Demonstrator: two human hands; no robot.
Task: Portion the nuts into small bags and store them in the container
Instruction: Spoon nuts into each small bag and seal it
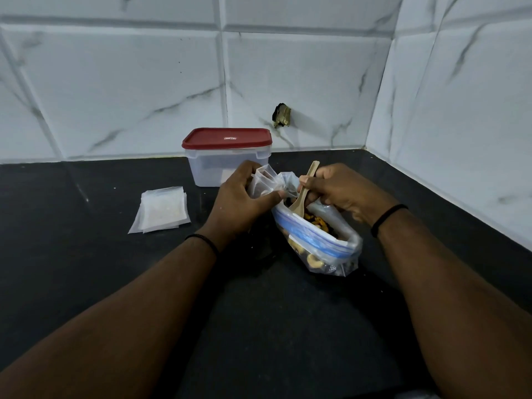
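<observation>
Left hand [240, 201] fingers pinched small bag [266, 182] open; right hand [341, 188] fingers gripped wooden spoon [303, 191] dipped into nut bag [319, 240] on desk [86, 269].

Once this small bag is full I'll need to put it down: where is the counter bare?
Bare counter lies left of the stack of empty bags, and in front between the forearms. It is crowded around the nut bag and the container.
</observation>
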